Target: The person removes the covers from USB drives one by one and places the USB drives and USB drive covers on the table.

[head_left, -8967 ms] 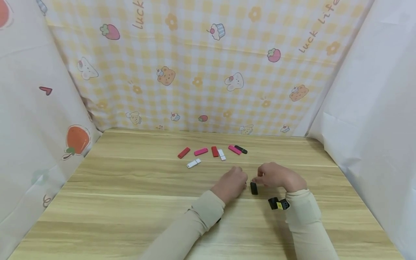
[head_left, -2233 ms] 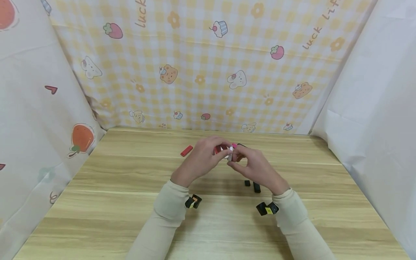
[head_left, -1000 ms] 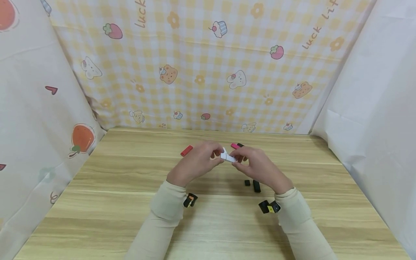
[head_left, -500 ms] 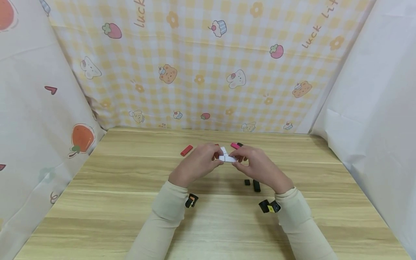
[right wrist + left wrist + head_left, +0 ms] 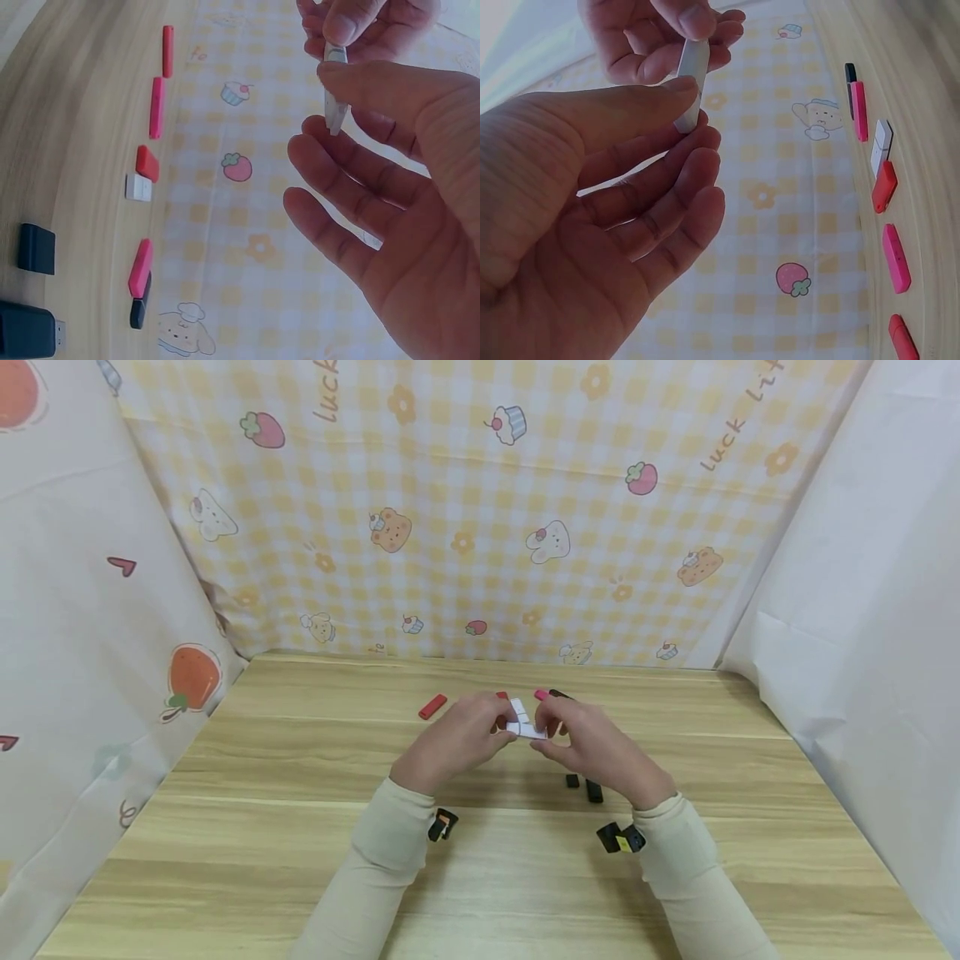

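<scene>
Both hands hold one white USB stick [image 5: 527,732] above the table, lying crosswise with a thin seam near its left end. My left hand [image 5: 459,737] pinches that left end between thumb and fingers. At the other end, my right hand [image 5: 588,745] has its thumb and fingertips on the stick. A second white USB stick [image 5: 519,708] lies on the table just behind, partly hidden by the hands. Nearer the right wrist lie a black USB stick [image 5: 26,330] with its metal plug bare and a small black cap [image 5: 36,249], apart from each other.
Along the back of the wooden table [image 5: 300,752] lie a red USB stick [image 5: 432,707], a pink USB stick [image 5: 896,259], another red one [image 5: 885,187], and a pink one [image 5: 859,111] against a black one [image 5: 850,79]. Patterned cloth [image 5: 420,577] hangs behind.
Earlier the hands were at the black USB stick; its cap now lies apart. The white stick has since left the table, and was turned from upright to crosswise between the hands.
</scene>
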Demonstrator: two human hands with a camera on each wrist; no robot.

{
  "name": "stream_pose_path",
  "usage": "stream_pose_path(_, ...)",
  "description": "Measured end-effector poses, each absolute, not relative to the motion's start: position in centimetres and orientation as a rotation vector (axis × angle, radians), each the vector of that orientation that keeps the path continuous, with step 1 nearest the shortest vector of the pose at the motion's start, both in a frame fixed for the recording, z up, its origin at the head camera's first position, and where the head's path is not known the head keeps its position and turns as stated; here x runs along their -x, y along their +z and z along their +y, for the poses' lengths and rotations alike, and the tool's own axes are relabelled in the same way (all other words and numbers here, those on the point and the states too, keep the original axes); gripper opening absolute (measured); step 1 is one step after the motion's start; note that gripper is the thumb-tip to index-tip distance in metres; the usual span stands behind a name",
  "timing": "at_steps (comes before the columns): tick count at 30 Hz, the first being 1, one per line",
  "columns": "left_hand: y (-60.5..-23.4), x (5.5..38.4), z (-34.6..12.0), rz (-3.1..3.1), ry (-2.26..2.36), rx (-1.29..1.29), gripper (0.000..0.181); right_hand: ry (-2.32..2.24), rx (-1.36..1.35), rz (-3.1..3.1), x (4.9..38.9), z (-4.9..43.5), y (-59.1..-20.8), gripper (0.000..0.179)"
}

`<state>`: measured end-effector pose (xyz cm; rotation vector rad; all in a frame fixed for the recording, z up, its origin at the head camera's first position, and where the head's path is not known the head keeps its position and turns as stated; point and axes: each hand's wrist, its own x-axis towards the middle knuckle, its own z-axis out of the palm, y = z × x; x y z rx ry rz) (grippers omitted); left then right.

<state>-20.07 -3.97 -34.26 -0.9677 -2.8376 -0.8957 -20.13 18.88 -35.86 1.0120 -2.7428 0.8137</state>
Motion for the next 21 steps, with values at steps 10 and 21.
stream_pose_path(10,-34.8,19.9,-4.0,-2.805,-0.863,1.036,0.007,0.777,-1.119,-2.773,19.8,18.4,-36.1,0.021)
stream_pose_path(21,-35.4,19.4,-4.7,-2.798,-0.860,1.043,0.014,0.762,-1.065,-2.814,19.8,17.5,-36.5,0.021)
